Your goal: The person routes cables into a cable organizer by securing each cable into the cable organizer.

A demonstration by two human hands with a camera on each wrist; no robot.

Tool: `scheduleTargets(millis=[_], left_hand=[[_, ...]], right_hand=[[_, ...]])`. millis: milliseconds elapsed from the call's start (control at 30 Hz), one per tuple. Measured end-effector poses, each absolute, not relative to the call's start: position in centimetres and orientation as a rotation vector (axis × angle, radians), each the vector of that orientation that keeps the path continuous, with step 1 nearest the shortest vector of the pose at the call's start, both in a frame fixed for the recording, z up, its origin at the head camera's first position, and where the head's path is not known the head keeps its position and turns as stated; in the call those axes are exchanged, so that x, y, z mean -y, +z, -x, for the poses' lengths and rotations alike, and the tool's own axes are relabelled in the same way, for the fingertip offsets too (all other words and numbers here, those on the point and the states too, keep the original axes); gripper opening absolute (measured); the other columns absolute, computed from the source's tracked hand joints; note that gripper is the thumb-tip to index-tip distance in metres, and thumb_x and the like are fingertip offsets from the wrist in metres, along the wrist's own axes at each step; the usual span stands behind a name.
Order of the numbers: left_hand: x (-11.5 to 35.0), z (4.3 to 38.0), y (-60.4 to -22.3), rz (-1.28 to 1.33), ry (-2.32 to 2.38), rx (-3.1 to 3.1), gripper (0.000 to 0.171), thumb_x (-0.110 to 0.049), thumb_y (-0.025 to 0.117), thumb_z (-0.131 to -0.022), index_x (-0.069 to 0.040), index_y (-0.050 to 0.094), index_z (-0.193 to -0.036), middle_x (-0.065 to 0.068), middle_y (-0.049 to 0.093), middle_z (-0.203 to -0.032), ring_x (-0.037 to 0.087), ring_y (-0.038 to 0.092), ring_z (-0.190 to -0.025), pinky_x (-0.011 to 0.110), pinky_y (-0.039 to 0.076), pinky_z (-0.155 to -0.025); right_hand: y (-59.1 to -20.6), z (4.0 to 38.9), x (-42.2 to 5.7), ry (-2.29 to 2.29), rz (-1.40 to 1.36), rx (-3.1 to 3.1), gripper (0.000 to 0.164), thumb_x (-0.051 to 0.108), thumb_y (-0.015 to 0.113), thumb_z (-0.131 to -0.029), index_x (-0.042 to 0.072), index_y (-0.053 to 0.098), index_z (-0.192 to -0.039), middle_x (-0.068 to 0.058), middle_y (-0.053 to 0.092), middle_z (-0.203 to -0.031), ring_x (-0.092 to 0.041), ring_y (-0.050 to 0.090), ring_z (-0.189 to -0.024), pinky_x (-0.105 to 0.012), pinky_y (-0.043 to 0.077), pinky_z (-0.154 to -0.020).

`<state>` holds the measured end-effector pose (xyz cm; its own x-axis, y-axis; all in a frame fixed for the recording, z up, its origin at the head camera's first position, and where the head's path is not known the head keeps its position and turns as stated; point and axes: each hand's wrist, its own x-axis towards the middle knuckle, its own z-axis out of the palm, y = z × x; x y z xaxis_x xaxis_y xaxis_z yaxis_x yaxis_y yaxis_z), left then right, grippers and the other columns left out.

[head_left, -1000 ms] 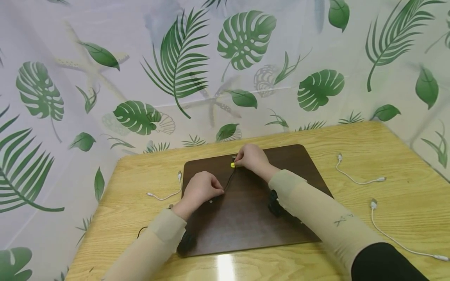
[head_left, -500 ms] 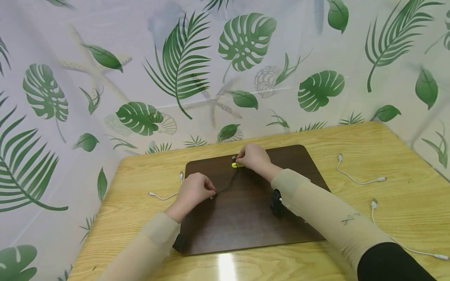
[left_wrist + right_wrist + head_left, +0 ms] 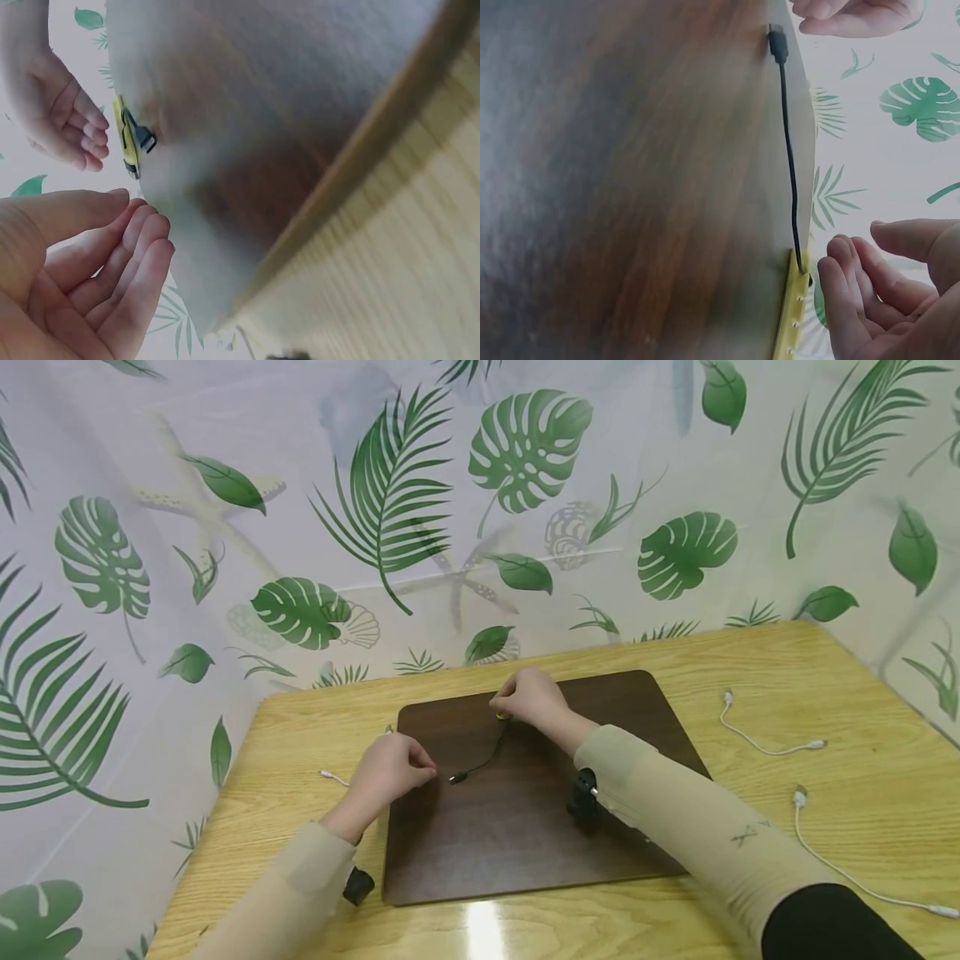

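Left white cable: on the table (image 3: 825, 693) left of the dark brown board (image 3: 525, 827), partly hidden by an arm and hand.
Left hand (image 3: 386, 774): hovered at the board's left edge, fingers relaxed and nearly straight, thumb tip close to the index finger; nothing showed in the grip.
Black USB plug (image 3: 458, 777): lay on the board's left half, near the left fingertips, to their right and apart from them; of the two hands, the left was the nearer to it.
Black USB cable (image 3: 790, 154): ran from that plug towards the middle of the board's far edge, its long axis slanting away and rightward; its other end was hidden by the right hand.
Key relation, as judged: the cable bridged the space between the hands, the loose plug towards the left one, the hidden end towards the right one.
Yellow notched strip (image 3: 791, 307): by the board's far edge, at the cable's hidden end; its exact kind was unclear.
Right hand (image 3: 536, 697): over the board's far part, just beside the strip, fingers loosely bent, a small gap to the thumb, nothing visibly held.
Two right white cables (image 3: 750, 743): on the table right of the board, well apart from both hands.
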<state>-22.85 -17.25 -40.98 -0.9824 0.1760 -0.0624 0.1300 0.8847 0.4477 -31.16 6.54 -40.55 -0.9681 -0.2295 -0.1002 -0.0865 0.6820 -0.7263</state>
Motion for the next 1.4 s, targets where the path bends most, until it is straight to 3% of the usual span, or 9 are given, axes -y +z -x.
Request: scheduleTargets(millis=[333, 500, 800, 1000, 1400], left_hand=[[19.7, 21.9, -40.0, -0.142, 0.743, -2.918, 0.017, -0.017, 0.076, -0.097, -0.008, 0.082, -0.083, 0.001, 0.075, -0.076, 0.013, 0.059, -0.064, 0.027, 0.047, -0.06], [20.9, 21.4, -39.5, -0.105, 0.775, -2.912, 0.021, -0.017, 0.074, -0.098, -0.008, 0.081, -0.081, 0.002, 0.074, -0.073, 0.013, 0.056, -0.062, 0.028, 0.045, -0.06], [22.3, 20.7, -39.3, -0.052, 0.78, -2.901, 0.021, -0.017, 0.073, -0.1, -0.004, 0.082, -0.085, 0.003, 0.078, -0.077, 0.015, 0.069, -0.067, 0.028, 0.052, -0.062], [23.2, 20.1, -39.2, -0.032, 0.773, -2.897, 0.019, -0.016, 0.073, -0.1, -0.004, 0.083, -0.09, 0.004, 0.079, -0.08, 0.013, 0.068, -0.069, 0.029, 0.052, -0.063], [25.4, 18.4, -39.5, 0.042, 0.795, -2.872, 0.019, -0.017, 0.072, -0.1, -0.005, 0.081, -0.088, 0.003, 0.078, -0.082, 0.014, 0.067, -0.072, 0.031, 0.051, -0.064]], right_hand=[[-40.3, 30.5, -5.3, -1.425, 0.184, -2.473, 0.024, 0.016, 0.074, -0.1, -0.007, 0.081, -0.104, -0.02, 0.082, -0.099, -0.03, 0.081, -0.09, -0.035, 0.066, -0.08], [-40.5, 30.1, -4.3, -1.527, 0.149, -2.339, 0.024, 0.012, 0.075, -0.099, -0.01, 0.08, -0.106, -0.021, 0.082, -0.098, -0.022, 0.08, -0.078, -0.035, 0.067, -0.079], [-40.2, 28.7, -2.3, -1.553, 0.172, -2.265, 0.024, 0.012, 0.077, -0.098, -0.01, 0.08, -0.106, -0.02, 0.082, -0.096, -0.016, 0.078, -0.072, -0.036, 0.067, -0.078], [-40.1, 27.9, -1.4, -1.539, 0.204, -2.234, 0.023, 0.012, 0.077, -0.098, -0.009, 0.08, -0.106, -0.02, 0.082, -0.096, -0.013, 0.076, -0.07, -0.039, 0.067, -0.082], [-40.6, 26.7, 0.4, -1.541, 0.271, -2.144, 0.022, 0.011, 0.076, -0.098, -0.01, 0.08, -0.104, -0.018, 0.081, -0.089, -0.009, 0.07, -0.062, -0.032, 0.066, -0.072]])
